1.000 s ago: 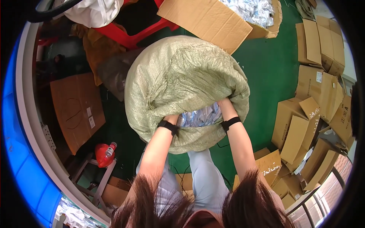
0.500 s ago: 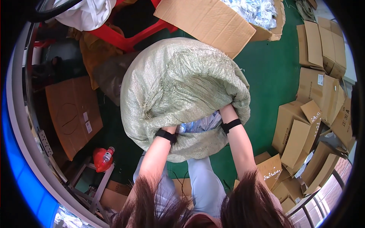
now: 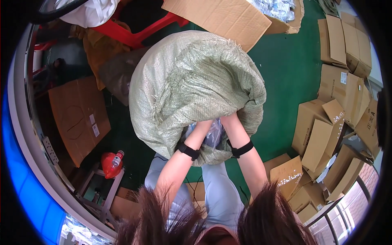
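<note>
A big pale woven sack (image 3: 163, 77) stands on the floor before me, its mouth gaping toward me with a rolled, frayed rim. Both arms, each with a black wrist strap, reach into it. My left hand (image 3: 203, 125) goes in under the upper fold of cloth, its fingers hidden. Close beside it, my right hand (image 3: 229, 120) is also sunk in the sack past the knuckles, fingers out of sight. Between the wrists show see-through bluish plastic pieces (image 3: 213, 136); whether either hand grips them is hidden.
Cardboard boxes (image 3: 312, 139) pile up along the right. Behind the sack are a flapped carton (image 3: 220, 18) of plastic pieces and a red plastic chair (image 3: 134, 36). A flat carton (image 3: 79, 118), a red bag (image 3: 109, 165) and a small bottle (image 3: 117, 158) are at left.
Both hands have come closer together and reach deeper under the sack's upper fold. The sack's near rim has been drawn in and its mouth has changed shape.
</note>
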### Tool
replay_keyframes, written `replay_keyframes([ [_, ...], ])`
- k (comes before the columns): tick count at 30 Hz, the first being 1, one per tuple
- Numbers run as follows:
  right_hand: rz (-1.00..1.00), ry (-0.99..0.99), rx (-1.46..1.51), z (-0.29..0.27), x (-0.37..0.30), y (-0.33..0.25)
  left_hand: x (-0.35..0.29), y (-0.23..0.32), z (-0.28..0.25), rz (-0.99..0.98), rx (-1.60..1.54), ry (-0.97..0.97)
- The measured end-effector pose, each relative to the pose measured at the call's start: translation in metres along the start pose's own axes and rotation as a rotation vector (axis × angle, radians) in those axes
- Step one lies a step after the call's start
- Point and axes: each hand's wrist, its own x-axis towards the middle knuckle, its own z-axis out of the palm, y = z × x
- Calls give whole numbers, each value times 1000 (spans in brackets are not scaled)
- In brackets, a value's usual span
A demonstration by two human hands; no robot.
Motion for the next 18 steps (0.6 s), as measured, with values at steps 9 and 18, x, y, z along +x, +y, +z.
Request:
replay_keyframes([
  [9, -34, 238, 21, 23, -54, 1, -19, -6, 20, -15, -741, 258],
  [18, -137, 168, 119, 45, -143, -21, -104, 99, -83, 80, -633, 261],
])
